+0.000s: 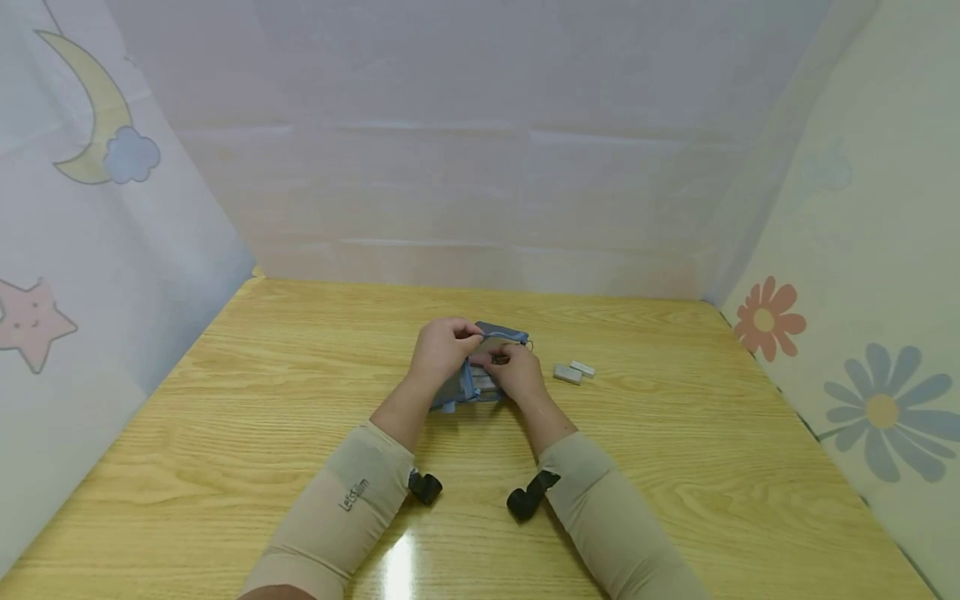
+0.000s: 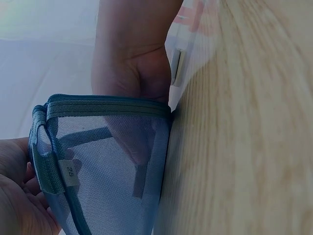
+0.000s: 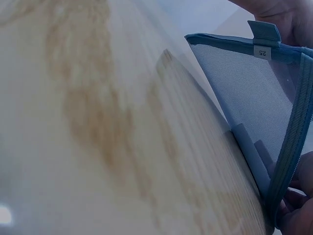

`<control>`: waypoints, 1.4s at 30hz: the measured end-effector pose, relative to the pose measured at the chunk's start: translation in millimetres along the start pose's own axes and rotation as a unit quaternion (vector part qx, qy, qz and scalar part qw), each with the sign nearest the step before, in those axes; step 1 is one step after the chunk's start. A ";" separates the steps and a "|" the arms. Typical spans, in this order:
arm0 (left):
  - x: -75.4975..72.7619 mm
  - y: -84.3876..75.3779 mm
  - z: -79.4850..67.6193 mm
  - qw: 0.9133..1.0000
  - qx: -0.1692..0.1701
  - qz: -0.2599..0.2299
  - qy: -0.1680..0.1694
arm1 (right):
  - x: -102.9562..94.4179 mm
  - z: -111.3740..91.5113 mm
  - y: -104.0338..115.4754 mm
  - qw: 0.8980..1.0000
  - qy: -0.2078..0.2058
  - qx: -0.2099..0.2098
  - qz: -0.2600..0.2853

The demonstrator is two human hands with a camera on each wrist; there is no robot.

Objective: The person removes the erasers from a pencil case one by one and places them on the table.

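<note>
A blue zippered mesh pouch (image 1: pixel 450 393) stands on the table, its zipper side open. My left hand (image 1: pixel 441 352) pinches the pouch's upper edge between thumb and fingers. Through the opening my right hand (image 1: pixel 519 373) reaches inside, fingers curled. Seen through the mesh in the left wrist view, a small grey rectangular block (image 2: pixel 140 181) is at the right fingertips. The right wrist view shows grey block shapes (image 3: pixel 251 149) low in the pouch; mesh and fabric partly hide the fingers (image 3: pixel 298 196).
Right of the pouch, a grey block (image 1: pixel 567 374) and a whiter block (image 1: pixel 582 368) lie close together on the wood-grain table (image 1: pixel 675 467). Printed sheets (image 1: pixel 480 192) wall the back and both sides. Each wrist carries a black camera mount (image 1: pixel 426 488).
</note>
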State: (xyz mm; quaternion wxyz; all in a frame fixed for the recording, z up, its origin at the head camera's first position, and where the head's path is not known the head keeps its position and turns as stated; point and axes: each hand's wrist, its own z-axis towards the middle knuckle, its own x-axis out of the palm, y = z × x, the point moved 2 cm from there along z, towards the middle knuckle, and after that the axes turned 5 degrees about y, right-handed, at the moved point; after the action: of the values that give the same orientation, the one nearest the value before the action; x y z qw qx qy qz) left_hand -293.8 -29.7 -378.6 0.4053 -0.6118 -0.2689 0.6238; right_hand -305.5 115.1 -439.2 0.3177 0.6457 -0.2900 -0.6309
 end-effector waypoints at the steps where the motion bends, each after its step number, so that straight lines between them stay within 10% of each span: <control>1: 0.0 0.2 0.2 1.000 0.000 0.001 0.000 | -0.1 -0.2 -0.3 1.000 -0.001 0.001 -0.002; 42: -1.6 0.9 -0.3 1.000 -0.001 0.003 -0.030 | -51.2 -20.6 3.4 0.999 0.040 -0.027 -0.011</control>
State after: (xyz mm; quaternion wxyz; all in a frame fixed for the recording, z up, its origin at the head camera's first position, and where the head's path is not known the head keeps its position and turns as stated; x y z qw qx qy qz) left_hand -293.8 -31.6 -378.4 0.3943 -0.5946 -0.2795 0.6426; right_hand -286.7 153.6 -404.3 0.3396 0.6650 -0.2531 -0.6152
